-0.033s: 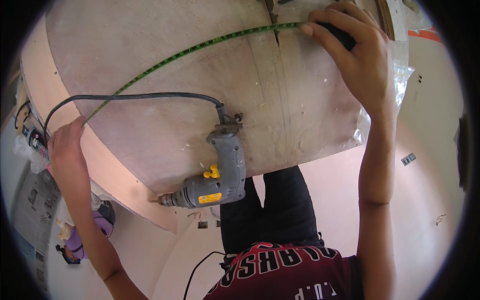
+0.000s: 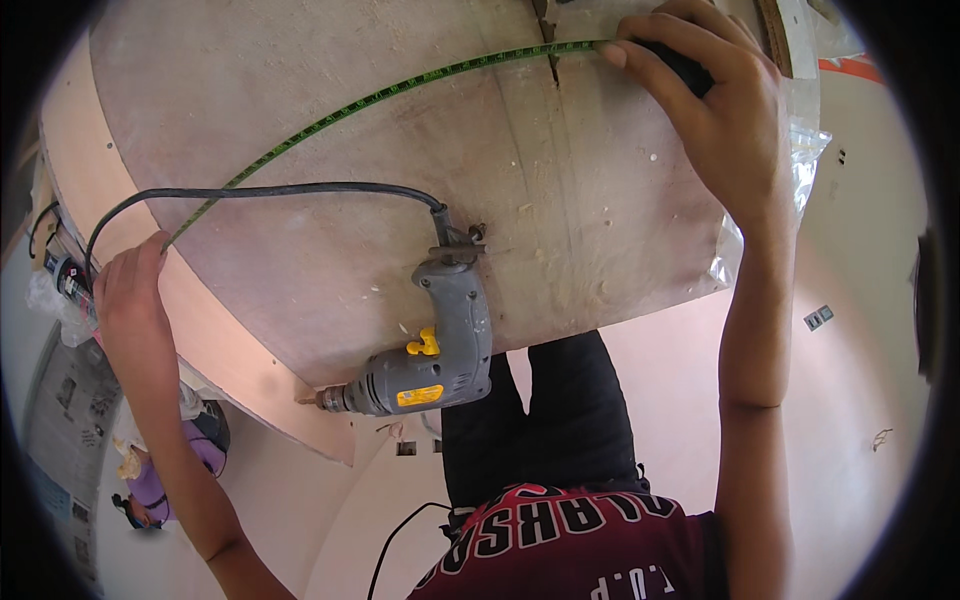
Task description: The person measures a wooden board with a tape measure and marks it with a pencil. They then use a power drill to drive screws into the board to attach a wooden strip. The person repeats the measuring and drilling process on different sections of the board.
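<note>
A green tape measure blade arcs over the wooden work surface. At the far right, my right hand is closed round the dark tape measure case, thumb by the blade's mouth. My left hand pinches the blade's other end at the pale curved board along the left side; its fingertips are partly hidden. Between my arms, near the front edge, lies a grey power drill with a yellow trigger. Its bit points left onto the board, and its black cord loops left across the blade.
A clear plastic bag hangs by the right edge, beside my right forearm. Left of the board are a bottle and, lower down, a purple item on the floor. A dark gap splits the surface at the far side.
</note>
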A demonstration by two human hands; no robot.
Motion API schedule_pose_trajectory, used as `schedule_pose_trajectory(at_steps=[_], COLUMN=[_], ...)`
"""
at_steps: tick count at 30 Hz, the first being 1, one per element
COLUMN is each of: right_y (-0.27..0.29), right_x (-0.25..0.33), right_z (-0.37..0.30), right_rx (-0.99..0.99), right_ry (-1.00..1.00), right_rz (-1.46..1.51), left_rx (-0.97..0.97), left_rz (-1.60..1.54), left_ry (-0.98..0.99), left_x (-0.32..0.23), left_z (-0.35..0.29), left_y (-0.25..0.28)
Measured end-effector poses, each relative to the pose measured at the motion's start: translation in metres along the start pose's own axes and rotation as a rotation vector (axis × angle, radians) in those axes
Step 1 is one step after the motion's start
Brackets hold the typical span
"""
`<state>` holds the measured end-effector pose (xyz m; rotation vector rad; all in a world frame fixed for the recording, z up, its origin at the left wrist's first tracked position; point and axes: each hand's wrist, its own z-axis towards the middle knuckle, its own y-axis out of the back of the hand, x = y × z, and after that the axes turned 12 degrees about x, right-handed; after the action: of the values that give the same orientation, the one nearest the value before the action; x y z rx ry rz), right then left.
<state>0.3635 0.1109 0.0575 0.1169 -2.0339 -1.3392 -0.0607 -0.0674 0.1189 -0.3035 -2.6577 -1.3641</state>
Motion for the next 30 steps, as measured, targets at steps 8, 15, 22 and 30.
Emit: schedule_pose_trajectory(at_steps=[8, 15, 22, 30], right_y=[0.001, 0.007, 0.001, 0.002], right_x=[0.026, 0.04, 0.034, -0.006], right_z=[-0.001, 0.001, 0.001, 0.004], right_rx=[-0.088, -0.057, -0.073, 0.009], right_ry=[-0.063, -0.088, -0.068, 0.01], right_rz=[-0.005, -0.061, -0.059, 0.166], left_rx=[0.01, 0.036, 0.032, 0.068], left_rz=[0.017, -0.014, -0.026, -0.036], left_ry=[0.01, -0.008, 0.021, 0.04], left_x=[-0.002, 0.008, 0.005, 0.004], left_z=[0.003, 0.002, 0.001, -0.001], left_y=[0.002, 0.002, 0.004, 0.007])
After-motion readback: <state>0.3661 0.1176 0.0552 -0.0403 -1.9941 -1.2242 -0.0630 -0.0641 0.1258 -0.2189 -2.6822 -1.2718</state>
